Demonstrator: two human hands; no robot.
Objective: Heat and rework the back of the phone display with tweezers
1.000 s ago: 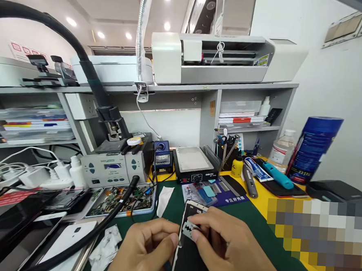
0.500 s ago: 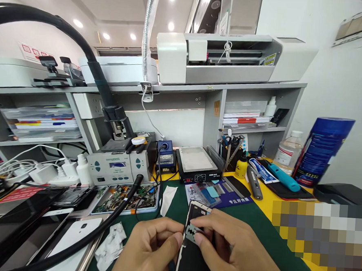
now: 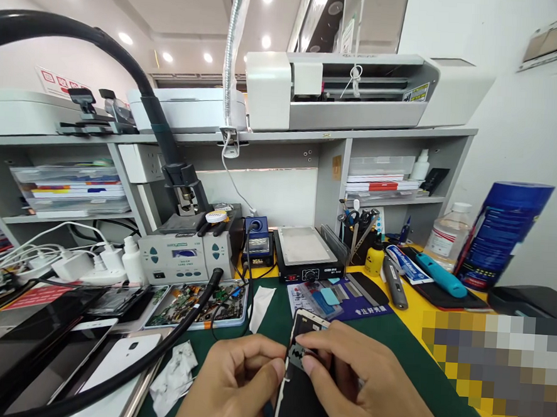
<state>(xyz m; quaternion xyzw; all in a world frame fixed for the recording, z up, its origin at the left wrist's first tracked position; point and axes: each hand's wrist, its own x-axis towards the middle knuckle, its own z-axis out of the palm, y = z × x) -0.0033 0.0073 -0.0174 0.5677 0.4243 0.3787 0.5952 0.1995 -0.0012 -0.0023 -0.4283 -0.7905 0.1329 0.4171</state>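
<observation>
A dark phone screen panel [image 3: 300,402] with a pale rim stands tilted between my hands, low in the middle of the head view. My left hand [image 3: 240,379] is closed, its thumb and fingertips gripping the panel's left edge. Between thumb and forefinger, my right hand [image 3: 362,380] pinches a razor blade [image 3: 296,354] with a slotted middle. The blade lies flat against the panel's upper left part, close to my left fingertips. The panel's lower end is cut off by the frame, and its right side is hidden behind my right hand.
Left of my hands lie a crumpled white tissue [image 3: 174,378], a white phone [image 3: 122,362] and a tray of circuit boards [image 3: 149,317]. A black hose [image 3: 166,346] arches across them. Ahead stand a flat heating plate [image 3: 304,248] and a soldering station [image 3: 257,242]; a yellow bottle [image 3: 374,258] is at right.
The whole view has shifted slightly to the left, so things sit a little further right. The blade's face looks darker at its new angle. Both hands keep their holds.
</observation>
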